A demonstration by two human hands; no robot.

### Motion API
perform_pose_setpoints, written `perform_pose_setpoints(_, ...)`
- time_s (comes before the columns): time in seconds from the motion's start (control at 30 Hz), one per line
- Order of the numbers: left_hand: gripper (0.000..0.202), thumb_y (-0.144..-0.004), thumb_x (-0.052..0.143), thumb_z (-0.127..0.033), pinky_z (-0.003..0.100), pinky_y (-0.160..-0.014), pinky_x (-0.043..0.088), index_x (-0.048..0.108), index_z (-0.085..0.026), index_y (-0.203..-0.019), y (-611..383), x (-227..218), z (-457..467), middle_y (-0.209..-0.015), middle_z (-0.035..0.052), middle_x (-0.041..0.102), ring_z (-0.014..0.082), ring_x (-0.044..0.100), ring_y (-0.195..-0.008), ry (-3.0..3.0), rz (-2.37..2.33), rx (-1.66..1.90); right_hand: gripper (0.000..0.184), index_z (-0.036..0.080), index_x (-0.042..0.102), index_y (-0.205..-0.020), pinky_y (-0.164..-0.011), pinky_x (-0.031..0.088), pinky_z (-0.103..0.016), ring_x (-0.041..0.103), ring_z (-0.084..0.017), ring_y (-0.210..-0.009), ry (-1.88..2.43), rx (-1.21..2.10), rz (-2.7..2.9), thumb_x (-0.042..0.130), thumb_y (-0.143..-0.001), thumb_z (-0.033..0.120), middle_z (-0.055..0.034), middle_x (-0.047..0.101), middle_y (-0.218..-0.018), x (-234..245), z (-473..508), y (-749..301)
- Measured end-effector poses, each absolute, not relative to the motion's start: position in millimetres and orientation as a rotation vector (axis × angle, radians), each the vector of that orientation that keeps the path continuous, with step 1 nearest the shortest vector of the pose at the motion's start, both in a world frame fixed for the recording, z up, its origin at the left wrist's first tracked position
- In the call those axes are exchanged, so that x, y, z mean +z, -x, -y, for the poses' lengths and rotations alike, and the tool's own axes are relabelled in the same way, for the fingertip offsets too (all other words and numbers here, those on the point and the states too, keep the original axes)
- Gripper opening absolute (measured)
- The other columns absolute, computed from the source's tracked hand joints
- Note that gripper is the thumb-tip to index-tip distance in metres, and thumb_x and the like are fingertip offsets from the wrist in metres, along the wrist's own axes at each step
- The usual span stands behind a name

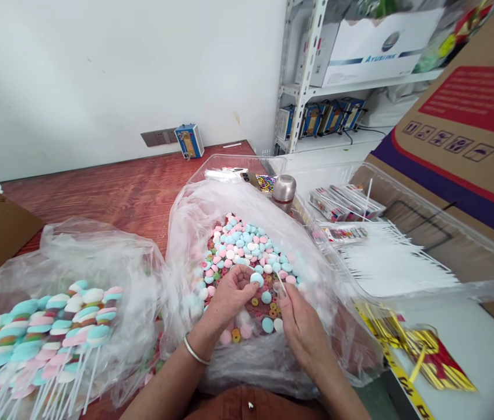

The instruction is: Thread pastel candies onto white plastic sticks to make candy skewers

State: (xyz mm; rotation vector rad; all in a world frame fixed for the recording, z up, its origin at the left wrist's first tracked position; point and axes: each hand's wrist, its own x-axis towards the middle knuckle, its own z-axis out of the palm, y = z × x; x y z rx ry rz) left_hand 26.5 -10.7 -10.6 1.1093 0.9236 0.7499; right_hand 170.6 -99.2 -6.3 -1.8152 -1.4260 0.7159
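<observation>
Between its thumb and fingers, my left hand (233, 291) pinches a pale blue and white marshmallow (256, 279). My right hand (298, 315) is closed on a thin white stick (280, 282), its tip pointing up and apart from the marshmallow. Both hands are over a large open clear plastic bag (194, 204) of loose pink, white and blue marshmallows (247, 238). Small ring-shaped candies (254, 301), yellow and reddish, lie among them. To the left, another clear bag (98, 239) bears several marshmallow skewers (49, 326) on white sticks.
A clear tray (404, 297) at right holds many white sticks (386, 256) and small packets. Behind the candy bag stands a metal flask (284, 189). Gold ties (437, 356) lie at lower right. A large carton (465, 116) leans at right, near a white shelf rack (305, 76).
</observation>
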Motion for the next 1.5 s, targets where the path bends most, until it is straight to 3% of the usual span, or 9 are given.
perform_pose_setpoints(0.13, 0.028, -0.071, 0.073, -0.030, 0.027, -0.071, 0.055, 0.052, -0.019, -0.086, -27, -13, 9, -0.081, -0.0010, 0.062, 0.0127, 0.064, -0.075, -1.107, -0.956, 0.876, 0.033, 0.023, 0.056, -0.093, -0.054, 0.032, -0.029, 0.059, -0.022, -0.059, 2.011, 0.779, 1.608, 0.026, -0.097, 0.037, -0.0035, 0.062, -0.065, -9, 113, -161)
perform_pose_setpoints(0.37, 0.030, -0.072, 0.073, -0.031, 0.026, -0.064, 0.054, 0.051, -0.019, -0.089, -25, -3, 13, -0.077, -0.0012, 0.065, 0.0134, 0.065, -0.068, -1.180, -0.919, 0.805, 0.034, 0.022, 0.052, -0.081, -0.068, 0.039, -0.029, 0.059, -0.020, -0.073, 1.772, 0.976, 1.546, 0.026, -0.098, 0.036, -0.0049, 0.065, -0.078, -12, 111, -158)
perform_pose_setpoints(0.53, 0.035, -0.074, 0.075, -0.031, 0.027, -0.061, 0.054, 0.052, -0.019, -0.097, -20, -4, 13, -0.071, -0.0010, 0.068, 0.0152, 0.067, -0.064, -1.182, -0.863, 0.705, 0.037, 0.021, 0.052, -0.078, -0.072, 0.041, -0.031, 0.059, -0.021, -0.078, 1.705, 1.072, 1.482, 0.026, -0.098, 0.039, -0.0042, 0.062, -0.075, -10, 109, -162)
perform_pose_setpoints(0.8, 0.033, -0.073, 0.076, -0.030, 0.026, -0.062, 0.054, 0.053, -0.018, -0.093, -21, -9, 13, -0.071, -0.0002, 0.069, 0.0155, 0.068, -0.066, -1.204, -0.908, 0.759, 0.034, 0.021, 0.055, -0.087, -0.072, 0.039, -0.031, 0.057, -0.019, -0.078, 1.709, 1.114, 1.495, 0.026, -0.097, 0.037, -0.0054, 0.065, -0.086, -2, 111, -163)
perform_pose_setpoints(1.37, 0.018, -0.074, 0.059, -0.013, 0.021, -0.049, 0.048, 0.057, -0.019, -0.091, -29, -14, 25, -0.067, -0.0031, 0.063, 0.0114, 0.060, -0.053, -1.410, -0.947, 0.755, 0.032, 0.025, 0.040, -0.069, -0.052, 0.034, -0.026, 0.044, -0.015, -0.050, 1.731, 1.193, 1.335, 0.027, -0.095, 0.038, 0.0046, 0.045, -0.051, -6, 102, -154)
perform_pose_setpoints(1.5, 0.026, -0.075, 0.054, -0.007, 0.026, -0.064, 0.053, 0.064, -0.020, -0.096, -27, -24, 41, -0.081, 0.0007, 0.067, 0.0140, 0.065, -0.070, -1.725, -0.976, 0.823, 0.035, 0.025, 0.046, -0.070, -0.059, 0.039, -0.027, 0.051, -0.017, -0.058, 1.724, 1.132, 1.388, 0.027, -0.096, 0.038, 0.0016, 0.051, -0.056, -10, 99, -158)
